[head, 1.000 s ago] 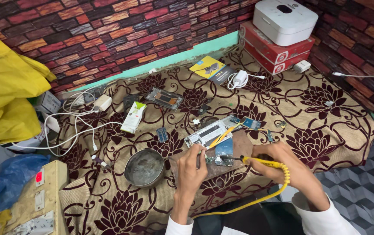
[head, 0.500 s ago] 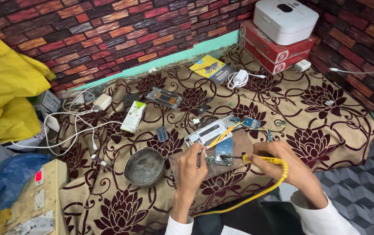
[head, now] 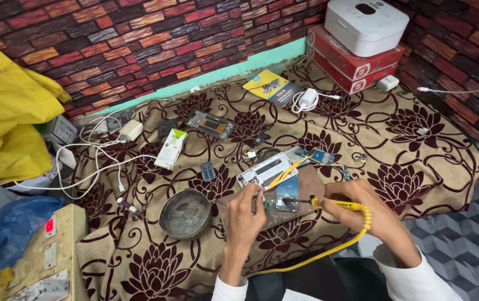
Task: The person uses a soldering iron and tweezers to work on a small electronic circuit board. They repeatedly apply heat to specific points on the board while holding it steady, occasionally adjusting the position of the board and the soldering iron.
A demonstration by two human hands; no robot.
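Note:
My right hand (head: 370, 209) grips a yellow-handled soldering iron (head: 337, 205) whose dark tip points left onto a small circuit board (head: 286, 203). A yellow cord (head: 328, 251) runs from the handle toward my lap. Pinched in my left hand (head: 246, 209) is a thin tool or wire, held at the board's left edge. The board lies on a brown wooden block (head: 306, 192). Just beyond it lie an opened phone frame (head: 266, 169) with a yellow strip across it and a blue board (head: 320, 156).
A round metal bowl (head: 185, 213) sits left of my left hand. On the floral cloth (head: 429, 150) lie a phone frame (head: 210, 124), a white-green box (head: 171, 148), chargers and white cables (head: 97, 161). Red boxes with a white device (head: 365, 25) stand back right; yellow bags (head: 5, 111) are at left.
Both hands stay at the board. The view has shifted very slightly; nothing else has visibly moved.

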